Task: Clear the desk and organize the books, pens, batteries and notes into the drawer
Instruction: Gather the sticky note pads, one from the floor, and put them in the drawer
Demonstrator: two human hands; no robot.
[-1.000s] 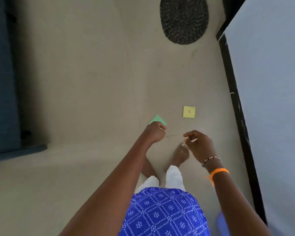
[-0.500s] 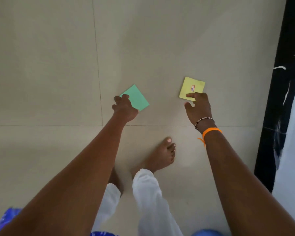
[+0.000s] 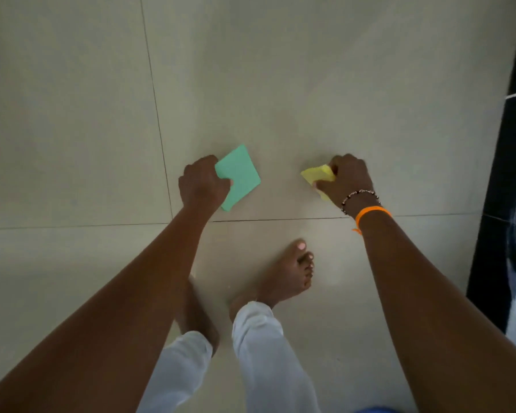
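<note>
my left hand [image 3: 201, 184] pinches the green notes [image 3: 239, 177], my right hand [image 3: 347, 181] grips the yellow notes [image 3: 318, 174]; i'd lift both square off the floor [image 3: 72, 114], grip firm.

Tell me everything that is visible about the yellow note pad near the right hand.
The yellow note pad is a small pale yellow block that looks like stacked paper sheets. The right hand grips it, with fingers curled round its right part, so only its left corner and a sliver below the hand show. It sits tilted, low over the beige tiled floor; whether it still touches the floor cannot be told. No marking shows on the visible face.
</note>
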